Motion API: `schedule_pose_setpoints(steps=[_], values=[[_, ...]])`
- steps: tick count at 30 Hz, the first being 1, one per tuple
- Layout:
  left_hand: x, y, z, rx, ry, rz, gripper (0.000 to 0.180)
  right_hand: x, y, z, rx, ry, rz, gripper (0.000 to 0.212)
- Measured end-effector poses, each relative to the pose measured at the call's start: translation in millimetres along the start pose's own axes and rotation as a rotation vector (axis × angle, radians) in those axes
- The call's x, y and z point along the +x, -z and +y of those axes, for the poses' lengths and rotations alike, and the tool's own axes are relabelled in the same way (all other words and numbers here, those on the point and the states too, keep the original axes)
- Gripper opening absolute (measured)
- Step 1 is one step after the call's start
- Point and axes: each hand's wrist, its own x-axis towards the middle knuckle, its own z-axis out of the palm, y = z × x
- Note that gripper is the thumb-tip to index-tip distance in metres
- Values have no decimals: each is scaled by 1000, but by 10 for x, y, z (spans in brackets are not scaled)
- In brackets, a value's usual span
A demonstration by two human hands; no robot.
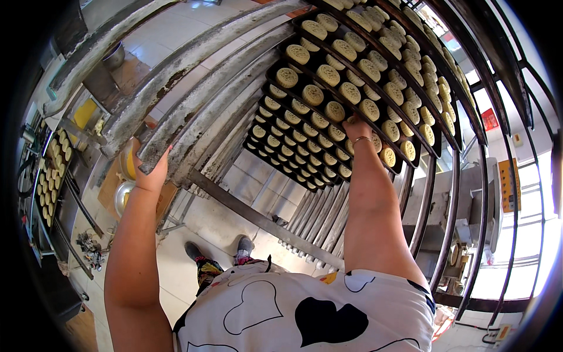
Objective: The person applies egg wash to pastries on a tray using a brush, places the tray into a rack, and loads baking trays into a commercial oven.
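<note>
My R hand (358, 130), upper ctr-right of frame, touches the edge of a dark tray (299, 85) w/ rows of round yellowish pastries (349, 94); fingers curled, tips partly hidden, can't tell if it's clamped. Tray's upper ctr, w/ more loaded trays (312, 63) stacked above & below. L hand (151, 176), left of ctr, is clamped on end of a grey crusty rail (176, 134), thumb opp. fingers. Metal bowl (123, 196) nr L wrist; my shoes (244, 246) on tiled floor (176, 252), lower ctr.
</note>
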Motion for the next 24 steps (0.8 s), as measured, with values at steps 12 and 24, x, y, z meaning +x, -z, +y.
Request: schedule_pose_setpoints(steps=[12, 24], values=[[-1, -51, 178, 127, -33, 19, 17, -316, -254, 66, 18, 14, 397, 59], [30, 22, 68, 257, -118, -45, 35, -2022, -751, -736, 449, 391, 32, 48]])
